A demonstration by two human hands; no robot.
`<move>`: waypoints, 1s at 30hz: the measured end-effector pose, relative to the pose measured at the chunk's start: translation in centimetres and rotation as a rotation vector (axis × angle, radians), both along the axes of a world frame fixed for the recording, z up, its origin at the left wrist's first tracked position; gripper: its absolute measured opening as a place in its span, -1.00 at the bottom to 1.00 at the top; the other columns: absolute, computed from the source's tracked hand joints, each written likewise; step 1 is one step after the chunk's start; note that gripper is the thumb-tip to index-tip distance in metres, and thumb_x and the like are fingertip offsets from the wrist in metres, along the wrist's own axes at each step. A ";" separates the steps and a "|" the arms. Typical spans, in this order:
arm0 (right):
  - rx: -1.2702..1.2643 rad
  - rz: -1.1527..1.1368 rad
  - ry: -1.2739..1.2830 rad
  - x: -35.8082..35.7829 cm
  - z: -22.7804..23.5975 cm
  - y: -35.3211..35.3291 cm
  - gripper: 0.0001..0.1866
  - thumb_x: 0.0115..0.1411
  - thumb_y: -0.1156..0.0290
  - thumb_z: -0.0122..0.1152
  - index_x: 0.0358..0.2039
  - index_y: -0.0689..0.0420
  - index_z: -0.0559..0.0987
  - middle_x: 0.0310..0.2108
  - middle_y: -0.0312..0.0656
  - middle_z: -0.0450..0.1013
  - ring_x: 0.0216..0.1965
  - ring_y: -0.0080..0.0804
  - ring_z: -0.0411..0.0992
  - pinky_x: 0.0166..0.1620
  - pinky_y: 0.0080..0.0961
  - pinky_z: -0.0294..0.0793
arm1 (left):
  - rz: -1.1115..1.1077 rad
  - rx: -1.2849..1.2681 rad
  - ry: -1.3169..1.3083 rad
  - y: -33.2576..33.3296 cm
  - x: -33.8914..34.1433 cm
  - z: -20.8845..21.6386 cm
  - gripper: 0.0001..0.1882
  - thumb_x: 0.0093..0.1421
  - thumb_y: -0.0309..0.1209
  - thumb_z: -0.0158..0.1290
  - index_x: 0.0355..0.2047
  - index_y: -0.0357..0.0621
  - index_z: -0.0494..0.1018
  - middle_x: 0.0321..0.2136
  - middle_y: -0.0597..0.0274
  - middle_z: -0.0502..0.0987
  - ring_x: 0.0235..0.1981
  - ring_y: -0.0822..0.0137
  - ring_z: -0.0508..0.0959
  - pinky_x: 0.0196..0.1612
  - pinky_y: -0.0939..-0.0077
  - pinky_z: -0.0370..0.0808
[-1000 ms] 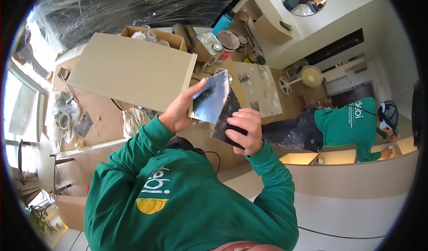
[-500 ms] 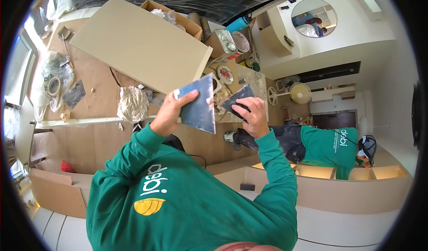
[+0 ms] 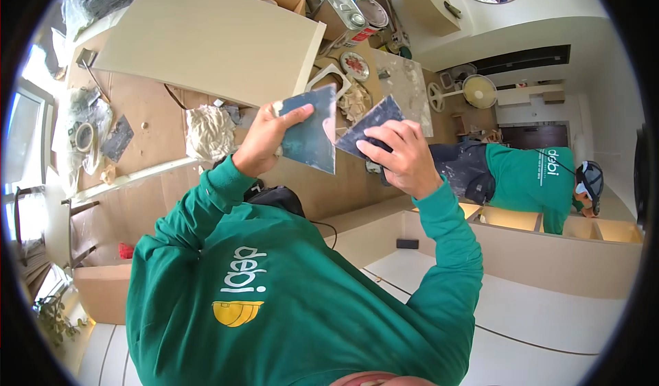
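My left hand point(image 3: 266, 137) grips a wide, flat blue-grey putty spreader point(image 3: 302, 141), thumb laid across its face. A pale patch shows near that blade's right edge. In my right hand point(image 3: 410, 158) is a smaller, darker putty spreader point(image 3: 371, 129), its face smeared with whitish marks and my fingers bent over it. The left corner of the smaller spreader comes right up to the wider one's right edge; whether they touch I cannot tell. Both blades are held up in front of my chest, above the floor and the near side of the worktable point(image 3: 165, 129).
A large beige panel point(image 3: 206, 36) lies across the worktable. Crumpled cloth point(image 3: 209, 133), a tape roll point(image 3: 86, 137) and another flat blade point(image 3: 118, 139) lie left. Beyond are a metal can point(image 3: 341, 17) and paint bucket point(image 3: 371, 12). A co-worker point(image 3: 525, 173) leans over lit shelving at right.
My right hand has turned its spreader and brought it closer to the wider one. Both blades appear slightly higher in view. The whole view has shifted and tilted.
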State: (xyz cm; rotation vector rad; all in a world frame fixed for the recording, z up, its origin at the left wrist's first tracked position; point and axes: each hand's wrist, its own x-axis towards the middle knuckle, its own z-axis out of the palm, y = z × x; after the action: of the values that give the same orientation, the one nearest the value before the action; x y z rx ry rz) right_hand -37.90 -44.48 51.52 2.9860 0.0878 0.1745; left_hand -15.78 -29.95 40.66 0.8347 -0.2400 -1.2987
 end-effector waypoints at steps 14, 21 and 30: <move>0.770 -0.602 -0.277 6.8 -12.9 -0.4 -0.54 -0.06 0.80 -0.05 -0.16 0.19 0.61 -0.19 -0.08 0.51 -0.09 -0.01 0.42 0.07 -0.22 0.40 | 0.129 0.024 0.022 -9.4 21.6 -8.8 -0.65 0.26 -0.34 0.25 -0.03 -0.23 0.48 -0.20 0.19 0.63 -0.31 0.33 0.67 -0.20 0.39 0.68; 0.576 -0.738 -0.183 9.9 -13.5 -0.3 -0.56 -0.03 0.76 0.05 -0.13 0.11 0.60 -0.18 -0.18 0.49 -0.10 -0.05 0.39 -0.02 -0.18 0.39 | 0.132 -0.007 0.053 -9.7 23.0 -11.2 -0.66 0.27 -0.38 0.24 -0.02 -0.25 0.48 -0.21 0.19 0.63 -0.28 0.35 0.66 -0.17 0.39 0.66; 0.379 -0.725 -0.065 11.2 -13.9 -0.8 -0.57 0.00 0.70 0.13 -0.10 0.05 0.61 -0.15 -0.30 0.48 -0.08 -0.18 0.38 -0.08 -0.24 0.34 | 0.139 0.058 0.105 -9.7 23.2 -10.0 -0.62 0.26 -0.33 0.26 0.00 -0.22 0.45 -0.18 0.20 0.59 -0.25 0.34 0.65 -0.15 0.37 0.66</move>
State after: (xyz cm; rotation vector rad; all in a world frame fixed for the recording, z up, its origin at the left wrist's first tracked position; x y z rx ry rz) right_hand -26.65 -45.25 37.59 3.1260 -1.1260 0.2133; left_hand 7.46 -39.67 30.71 0.8148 -0.0602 -1.2194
